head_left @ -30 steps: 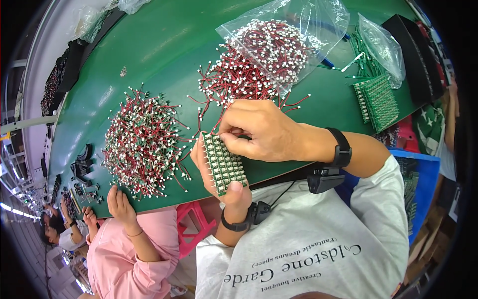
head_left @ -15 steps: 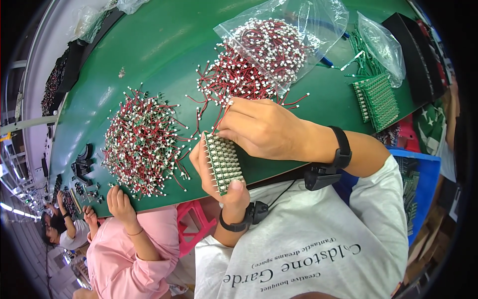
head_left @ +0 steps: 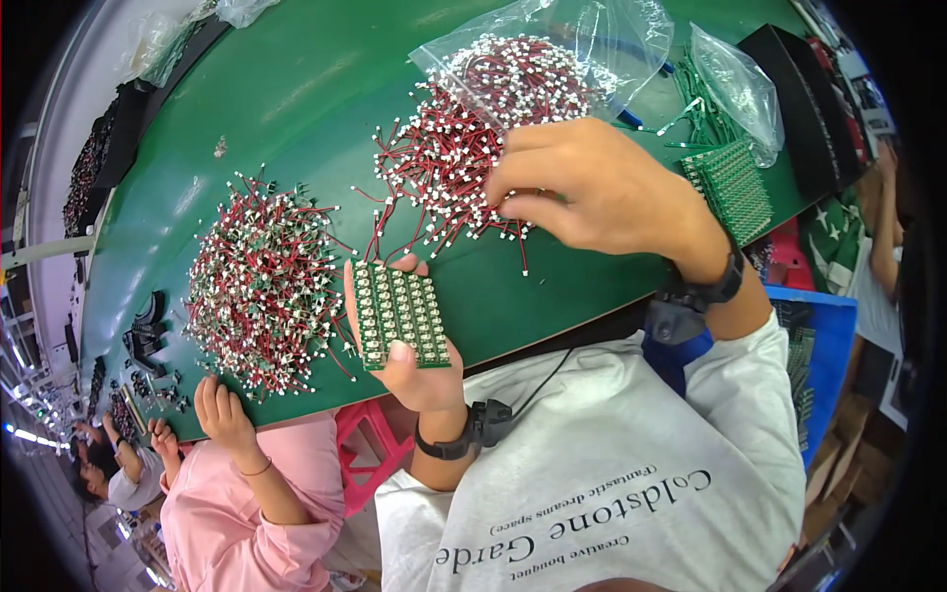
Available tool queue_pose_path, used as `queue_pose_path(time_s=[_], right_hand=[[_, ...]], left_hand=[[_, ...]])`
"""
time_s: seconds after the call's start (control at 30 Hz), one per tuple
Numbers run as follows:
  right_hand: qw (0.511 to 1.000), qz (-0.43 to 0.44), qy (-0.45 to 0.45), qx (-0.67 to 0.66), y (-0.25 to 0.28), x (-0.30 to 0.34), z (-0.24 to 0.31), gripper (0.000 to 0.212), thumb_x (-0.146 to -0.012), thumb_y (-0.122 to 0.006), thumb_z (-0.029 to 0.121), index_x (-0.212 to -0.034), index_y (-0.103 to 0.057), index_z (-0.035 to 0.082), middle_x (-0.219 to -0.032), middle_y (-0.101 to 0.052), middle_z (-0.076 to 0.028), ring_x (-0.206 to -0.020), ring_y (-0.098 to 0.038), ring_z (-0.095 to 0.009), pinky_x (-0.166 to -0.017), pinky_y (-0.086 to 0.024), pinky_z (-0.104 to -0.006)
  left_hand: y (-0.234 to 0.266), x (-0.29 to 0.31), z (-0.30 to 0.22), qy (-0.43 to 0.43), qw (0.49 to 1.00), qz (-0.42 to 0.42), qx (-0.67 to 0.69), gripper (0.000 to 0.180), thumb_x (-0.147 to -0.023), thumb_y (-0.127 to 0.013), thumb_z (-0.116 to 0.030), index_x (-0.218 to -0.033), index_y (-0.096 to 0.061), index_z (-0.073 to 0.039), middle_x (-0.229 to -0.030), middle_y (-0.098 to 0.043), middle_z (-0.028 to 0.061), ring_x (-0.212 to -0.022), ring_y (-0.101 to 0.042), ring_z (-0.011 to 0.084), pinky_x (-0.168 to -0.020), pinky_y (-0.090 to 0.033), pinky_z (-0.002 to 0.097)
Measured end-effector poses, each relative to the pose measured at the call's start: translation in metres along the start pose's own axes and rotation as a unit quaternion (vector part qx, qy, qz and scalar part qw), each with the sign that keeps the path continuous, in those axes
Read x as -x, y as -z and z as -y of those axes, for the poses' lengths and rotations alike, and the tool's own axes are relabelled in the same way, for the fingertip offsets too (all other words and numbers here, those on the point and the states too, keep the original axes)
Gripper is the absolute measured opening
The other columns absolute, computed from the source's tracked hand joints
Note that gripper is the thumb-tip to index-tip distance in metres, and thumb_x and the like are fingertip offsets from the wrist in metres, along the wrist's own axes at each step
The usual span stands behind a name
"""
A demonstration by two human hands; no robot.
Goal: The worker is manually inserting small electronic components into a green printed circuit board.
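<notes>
My left hand point(head_left: 434, 385) is closed around a green circuit board panel point(head_left: 402, 318) covered with rows of small white components. Its thumb presses on the near edge of the panel, and fingertips show past the far edge. My right hand point(head_left: 607, 192) is at the right side of a pile of red and black wire leads point(head_left: 444, 163) with white connectors. Thumb and index finger come close together among the leads there; whatever is between them is too small to make out. One lead point(head_left: 524, 255) trails onto the table just below these fingers.
A clear plastic bag point(head_left: 621, 59) partly covers the lead pile. Left of my panel lies a second heap of leads with small green boards point(head_left: 261, 286). More panels point(head_left: 735, 192) sit at the right near a black box point(head_left: 804, 104). A co-worker's hand point(head_left: 225, 414) rests at the table edge.
My right hand has left the panel and moved right to the lead pile. The left hand has turned the panel so that its component side faces up more fully.
</notes>
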State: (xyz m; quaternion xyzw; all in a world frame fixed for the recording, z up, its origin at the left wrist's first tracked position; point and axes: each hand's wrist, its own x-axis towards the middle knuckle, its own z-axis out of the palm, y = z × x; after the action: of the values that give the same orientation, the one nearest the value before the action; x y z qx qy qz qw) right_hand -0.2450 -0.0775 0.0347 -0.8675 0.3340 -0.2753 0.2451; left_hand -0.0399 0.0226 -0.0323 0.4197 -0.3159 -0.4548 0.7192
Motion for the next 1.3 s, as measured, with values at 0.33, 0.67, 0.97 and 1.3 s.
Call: queue_pose_path(time_s=[0.33, 0.67, 0.97, 1.3], right_hand=[[0.996, 0.065, -0.005, 0.062, -0.031, 0.037, 0.008, 0.016, -0.072, -0.072, 0.007, -0.087, -0.068, 0.009, -0.084, -0.052, -0.005, -0.078, -0.059, -0.023, -0.061, -0.048, -0.0360], [0.991, -0.113, 0.067, 0.002, -0.036, 0.009, 0.018, 0.016, -0.077, -0.067, -0.003, -0.087, -0.056, 0.002, -0.086, -0.058, -0.009, -0.079, -0.059, -0.027, -0.066, -0.047, -0.0346], [0.983, -0.137, -0.038, -0.115, -0.063, -0.005, 0.055, 0.009, -0.081, -0.064, 0.001, -0.090, -0.064, 0.001, -0.083, -0.063, -0.006, -0.069, -0.060, -0.017, -0.059, -0.047, -0.0276], [0.960, -0.241, -0.070, -0.124, -0.097, -0.002, 0.074, 0.010, -0.080, -0.066, 0.001, -0.087, -0.062, -0.003, -0.082, -0.064, -0.011, -0.073, -0.067, -0.022, -0.063, -0.053, -0.0310]], left_hand=[[0.001, 0.002, -0.003, 0.039, 0.998, 0.017, 0.053, 0.091, -0.074, -0.061, -0.036, -0.146, -0.026, 0.007, -0.122, -0.053, 0.0286, -0.116, -0.055, 0.0369, -0.104, -0.043, 0.0471], [0.008, -0.001, -0.002, 0.033, 0.995, 0.022, 0.090, 0.085, -0.076, -0.055, -0.032, -0.146, -0.028, 0.008, -0.125, -0.052, 0.0250, -0.116, -0.056, 0.0362, -0.104, -0.043, 0.0483], [0.007, 0.000, -0.007, 0.084, 0.984, 0.039, 0.152, 0.076, -0.077, -0.047, -0.036, -0.137, -0.039, 0.010, -0.122, -0.056, 0.0279, -0.115, -0.057, 0.0356, -0.104, -0.042, 0.0456], [0.011, 0.006, -0.021, 0.082, 0.983, 0.089, 0.135, 0.080, -0.069, -0.050, -0.037, -0.131, -0.043, 0.014, -0.123, -0.054, 0.0307, -0.115, -0.055, 0.0401, -0.103, -0.041, 0.0489]])
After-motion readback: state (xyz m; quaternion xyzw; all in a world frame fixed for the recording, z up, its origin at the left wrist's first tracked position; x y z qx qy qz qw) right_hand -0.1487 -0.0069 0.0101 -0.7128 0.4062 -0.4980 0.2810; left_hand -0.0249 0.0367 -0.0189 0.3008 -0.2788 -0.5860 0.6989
